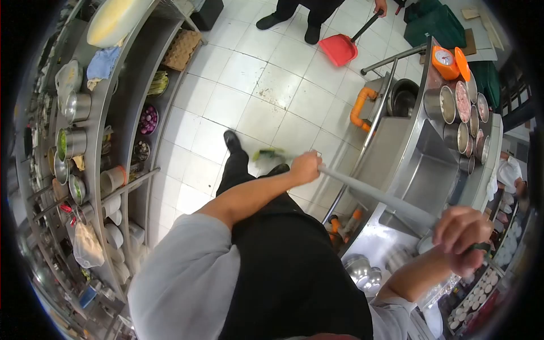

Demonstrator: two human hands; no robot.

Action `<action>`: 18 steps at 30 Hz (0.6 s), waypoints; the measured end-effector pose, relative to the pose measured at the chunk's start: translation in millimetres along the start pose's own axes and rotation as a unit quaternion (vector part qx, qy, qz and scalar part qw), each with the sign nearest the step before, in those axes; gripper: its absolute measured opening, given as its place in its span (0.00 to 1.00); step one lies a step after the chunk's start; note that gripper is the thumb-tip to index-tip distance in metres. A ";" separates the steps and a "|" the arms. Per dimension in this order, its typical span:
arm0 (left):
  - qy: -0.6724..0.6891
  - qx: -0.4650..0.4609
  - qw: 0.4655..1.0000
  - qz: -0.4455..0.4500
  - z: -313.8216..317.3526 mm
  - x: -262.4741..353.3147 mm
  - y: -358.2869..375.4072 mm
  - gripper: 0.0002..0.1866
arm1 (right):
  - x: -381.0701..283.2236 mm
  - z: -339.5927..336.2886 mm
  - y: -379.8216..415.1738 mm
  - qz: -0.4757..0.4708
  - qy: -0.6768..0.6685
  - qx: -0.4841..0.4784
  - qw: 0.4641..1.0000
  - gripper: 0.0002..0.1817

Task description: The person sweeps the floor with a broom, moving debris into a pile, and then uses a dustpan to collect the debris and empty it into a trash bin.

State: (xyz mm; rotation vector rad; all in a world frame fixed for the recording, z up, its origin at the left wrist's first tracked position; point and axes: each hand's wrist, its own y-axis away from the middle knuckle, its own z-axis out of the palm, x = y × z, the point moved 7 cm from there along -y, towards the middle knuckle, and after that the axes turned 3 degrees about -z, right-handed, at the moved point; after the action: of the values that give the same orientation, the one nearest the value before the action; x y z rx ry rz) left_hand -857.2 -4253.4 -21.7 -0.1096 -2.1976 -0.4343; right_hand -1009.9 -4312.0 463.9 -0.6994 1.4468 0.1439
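Note:
A broom with a long grey handle [379,195] slants across the view in front of me. My left hand [306,168] is closed round the handle's lower part. At its upper end, my right hand [462,235] is wrapped round the handle, somewhat smeared by motion. The blurred green broom head [270,153] is low by the white tiled floor [258,122], between and just ahead of my shoes. Dark crumbs and smudges lie on the tiles farther forward. Ahead, another person's hand [381,7] holds a red long-handled dustpan [339,50] at the floor.
Steel shelves [127,73] with pots, bowls and a bowl of red onions [148,119] line the left. To the right is a steel sink counter [422,170] carrying metal containers and an orange scale [445,62]. An orange pipe [360,107] juts out below it.

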 end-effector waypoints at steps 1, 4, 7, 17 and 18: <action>-0.001 0.019 1.000 0.003 0.1 -10.5 -12.8 0.12 | 11.6 10.0 -2.4 0.003 0.010 -0.016 1.000 0.28; -0.033 0.060 0.997 -0.045 -23.5 -43.2 -79.5 0.08 | 38.3 41.3 -10.3 0.005 0.052 -0.031 0.998 0.27; -0.023 0.112 0.993 -0.027 -65.5 -44.6 -125.5 0.07 | 41.9 56.6 -20.3 -0.007 0.103 -0.004 0.995 0.28; 0.075 0.186 0.975 0.098 -194.7 -26.4 -70.2 0.10 | -31.3 63.4 -52.8 -0.075 0.109 0.204 0.970 0.34; 0.082 0.207 0.969 0.106 -204.6 -41.0 -45.0 0.12 | -20.2 64.2 -66.7 -0.058 0.043 0.224 0.972 0.35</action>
State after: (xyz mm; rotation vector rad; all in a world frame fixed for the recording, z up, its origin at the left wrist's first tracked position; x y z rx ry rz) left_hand -688.4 -4363.3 49.0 -0.0761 -2.0408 0.1339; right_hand -925.0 -4325.5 504.0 -0.4200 1.4487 -0.3005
